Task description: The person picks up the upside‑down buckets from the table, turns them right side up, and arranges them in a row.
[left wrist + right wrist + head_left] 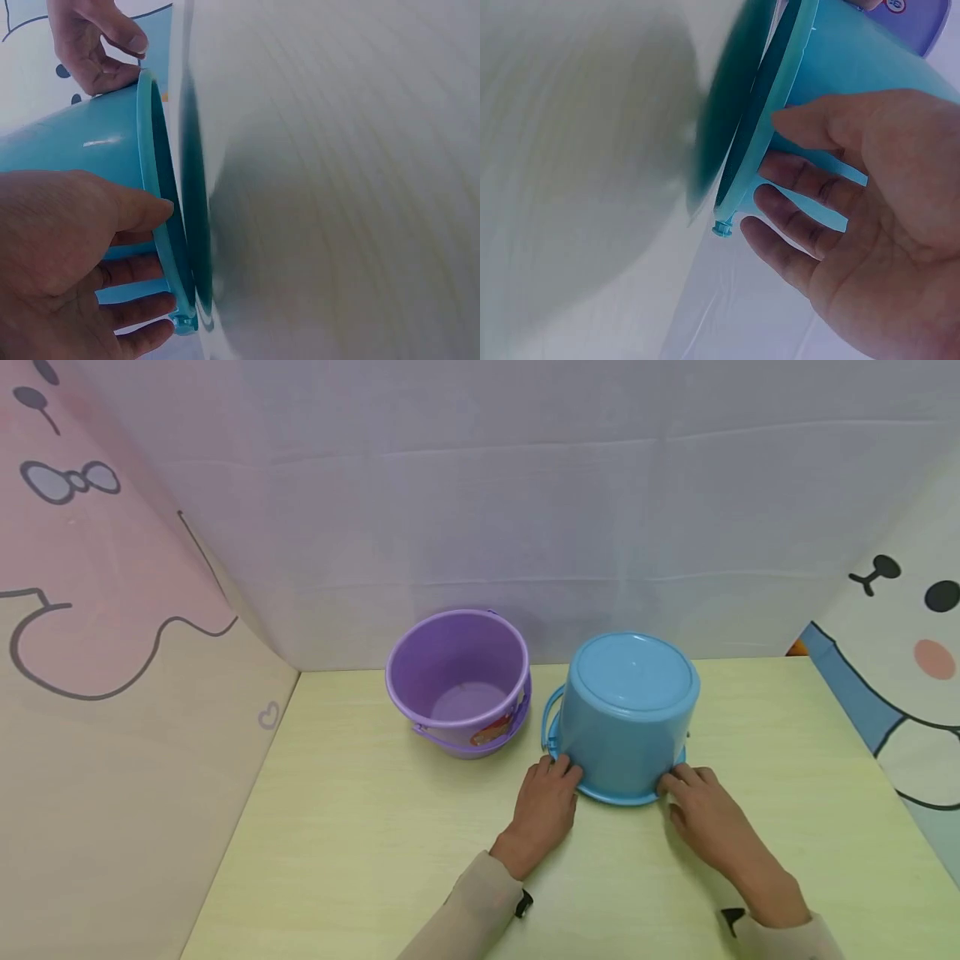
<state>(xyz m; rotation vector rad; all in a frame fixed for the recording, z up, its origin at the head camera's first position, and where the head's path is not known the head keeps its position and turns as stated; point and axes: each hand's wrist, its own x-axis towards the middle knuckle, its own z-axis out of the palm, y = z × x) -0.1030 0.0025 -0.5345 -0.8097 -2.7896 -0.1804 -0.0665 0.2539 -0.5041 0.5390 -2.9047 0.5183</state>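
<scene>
A blue bucket point(628, 727) stands upside down, its base facing up and its handle hanging at the left side. My left hand point(546, 802) holds the rim at its near left, and my right hand point(697, 814) holds it at the near right. In the left wrist view, the left thumb point(146, 210) lies against the rim point(166, 247), the other fingers spread along it. The right wrist view has the right thumb point(810, 124) and fingertips at the rim too, with a narrow dark gap between rim and table.
A purple bucket point(457, 672) sits upright left of the blue one, its handle lowered and a sticker on its side. Behind both is a white cloth wall point(480, 510). Cartoon-printed panels flank the pale wooden table point(360, 843) at left and right.
</scene>
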